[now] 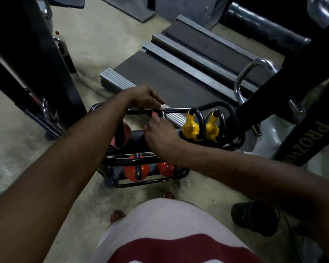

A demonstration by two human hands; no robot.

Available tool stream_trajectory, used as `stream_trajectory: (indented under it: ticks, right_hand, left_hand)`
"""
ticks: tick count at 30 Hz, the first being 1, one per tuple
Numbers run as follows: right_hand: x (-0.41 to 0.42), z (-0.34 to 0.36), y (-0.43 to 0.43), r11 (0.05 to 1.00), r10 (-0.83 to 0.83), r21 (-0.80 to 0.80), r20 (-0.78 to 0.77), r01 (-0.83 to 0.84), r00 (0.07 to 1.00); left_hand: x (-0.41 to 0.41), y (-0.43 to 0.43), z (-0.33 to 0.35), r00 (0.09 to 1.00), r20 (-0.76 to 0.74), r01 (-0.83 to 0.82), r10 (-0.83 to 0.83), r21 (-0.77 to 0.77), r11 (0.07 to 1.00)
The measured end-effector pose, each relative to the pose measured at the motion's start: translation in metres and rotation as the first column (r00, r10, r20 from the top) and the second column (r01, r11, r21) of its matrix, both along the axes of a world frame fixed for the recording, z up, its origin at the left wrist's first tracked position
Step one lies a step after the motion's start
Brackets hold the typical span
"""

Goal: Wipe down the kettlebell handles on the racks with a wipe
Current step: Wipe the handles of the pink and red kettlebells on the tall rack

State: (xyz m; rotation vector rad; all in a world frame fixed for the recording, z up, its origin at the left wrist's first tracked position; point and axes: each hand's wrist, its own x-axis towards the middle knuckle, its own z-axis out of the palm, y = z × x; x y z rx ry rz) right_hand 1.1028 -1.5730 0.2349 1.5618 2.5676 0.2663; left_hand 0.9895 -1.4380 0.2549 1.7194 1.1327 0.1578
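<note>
From up here I look straight down on a low two-tier rack (180, 110) standing on the floor beside a treadmill (160, 76), and both hands meet at its top rail. My left hand (145, 98) reaches across from the left, fingers curled downward, pinching a small white scrap that I take to be the wipe (162, 106). It is pressed where the rail meets a dark kettlebell handle (163, 115). I judge the reach comes from above because the handles stand upright in the top tier and are easiest to get at that way. My right hand (160, 134) sits just below and nearer to me, its back to the camera and its fingertips up against the same handle, probably steadying the bell while the other hand rubs. Its fingers are hidden, so I cannot tell whether it grips anything. The handle lies between the two hands, touching or nearly touching both. Just to the right stand two yellow kettlebells (190, 129) with black handles, close beside the right wrist. The red kettlebells (135, 170) on the lower tier lie beneath the right forearm, nearer my feet.
</note>
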Motion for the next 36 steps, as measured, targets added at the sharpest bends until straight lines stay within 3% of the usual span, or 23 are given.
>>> stream_trajectory:
  ticks: [2,3,4,6,8,10,11,12,14,18,21,23,26,29,33,36]
  right_hand:
    - [0.023,0.014,-0.014,0.999,0.044,0.026,-0.274,-0.038,0.961]
    - [0.038,0.019,-0.02,1.0,-0.009,0.012,-0.444,0.015,0.896]
    - [0.049,0.02,-0.022,0.993,-0.108,-0.031,-0.6,0.112,0.793]
    - [0.058,0.011,-0.019,0.928,-0.36,-0.253,-0.8,0.274,0.481]
    - [0.054,0.001,-0.007,0.767,-0.628,-0.601,-0.775,0.223,0.07]
    - [0.05,-0.007,0.011,0.617,-0.752,-0.786,-0.574,-0.037,-0.325]
    - [0.049,-0.01,0.018,0.576,-0.766,-0.806,-0.474,-0.135,-0.434]
    - [0.048,-0.011,0.021,0.555,-0.776,-0.809,-0.42,-0.194,-0.47]
    - [0.051,-0.015,0.014,0.53,-0.816,-0.812,-0.411,-0.243,-0.407]
    - [0.069,-0.017,0.0,0.536,-0.844,-0.818,-0.519,-0.209,-0.134]
    - [0.068,-0.013,0.01,0.597,-0.796,-0.784,-0.556,-0.167,-0.238]
    - [0.067,-0.016,0.005,0.637,-0.767,-0.758,-0.604,-0.144,-0.216]
    - [0.075,-0.021,-0.024,0.787,-0.616,-0.617,-0.785,0.01,0.056]
    - [0.071,-0.021,-0.044,0.928,-0.367,-0.331,-0.894,0.174,0.257]
    - [0.054,-0.026,-0.041,0.985,-0.059,0.069,-0.72,0.157,0.691]
    - [0.04,-0.015,-0.034,0.972,-0.101,0.103,-0.628,0.211,0.771]
  left_hand:
    - [-0.002,0.0,-0.002,1.0,0.014,-0.022,0.022,-0.01,1.0]
    - [-0.002,0.0,-0.003,0.999,0.017,-0.031,0.031,-0.013,0.999]
    - [-0.002,-0.001,-0.003,0.999,0.014,-0.033,0.034,-0.015,0.999]
    - [0.0,-0.001,-0.001,1.0,0.0,-0.031,0.031,-0.016,0.999]
    - [0.0,-0.002,0.0,0.999,-0.004,-0.036,0.035,-0.034,0.999]
    - [-0.001,-0.002,0.0,0.999,-0.005,-0.043,0.043,-0.044,0.998]
    - [-0.002,-0.003,0.0,0.999,-0.009,-0.043,0.042,-0.038,0.998]
    - [-0.002,-0.003,0.001,0.999,-0.012,-0.042,0.041,-0.032,0.999]
    - [-0.003,-0.003,0.001,0.999,-0.018,-0.041,0.04,-0.023,0.999]
    - [-0.007,-0.001,-0.002,0.999,-0.023,-0.043,0.043,-0.03,0.999]
    - [-0.003,0.0,-0.004,0.998,-0.01,-0.056,0.056,-0.036,0.998]
    - [-0.002,-0.001,-0.001,0.998,-0.029,-0.052,0.051,-0.039,0.998]
    - [-0.001,-0.001,0.004,0.997,-0.073,-0.016,0.014,-0.021,1.0]
    - [0.005,-0.004,0.01,0.993,-0.12,0.013,-0.01,0.022,1.0]
    - [0.009,-0.003,0.013,0.983,-0.176,0.059,-0.053,0.028,0.998]
    - [0.011,-0.002,0.007,0.978,-0.205,0.051,-0.036,0.068,0.996]
